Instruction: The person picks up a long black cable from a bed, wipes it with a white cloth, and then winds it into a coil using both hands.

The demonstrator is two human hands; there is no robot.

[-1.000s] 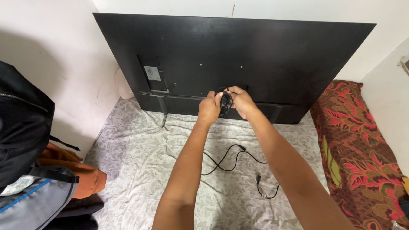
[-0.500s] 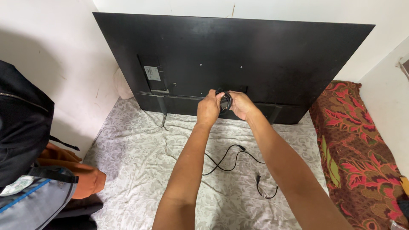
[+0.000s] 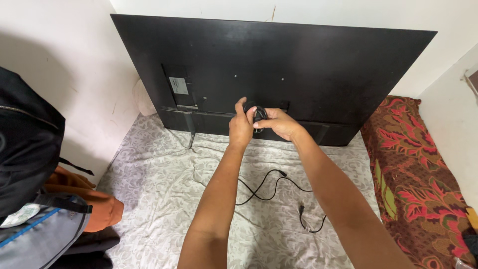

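A large black flat-screen television (image 3: pixel 308 65) stands with its back toward me, leaning against the white wall. Both my hands are raised in front of its lower middle. My left hand (image 3: pixel 241 127) and my right hand (image 3: pixel 279 124) together grip a small black coiled bundle of cable (image 3: pixel 259 114) between them, close to the television's back panel. A loose black cable (image 3: pixel 269 184) lies curled on the pale patterned sheet (image 3: pixel 164 179) below my arms, its plug end near my right forearm.
A red and brown patterned mattress (image 3: pixel 418 174) runs along the right wall. At the left edge sit a black backpack (image 3: pixel 25 144), an orange bag (image 3: pixel 94 204) and a grey bag (image 3: pixel 45 239). A white label (image 3: pixel 178 85) marks the television's back.
Both hands have dropped slightly and drawn closer together around the black cable bundle. The television and the loose cable on the sheet have not moved.
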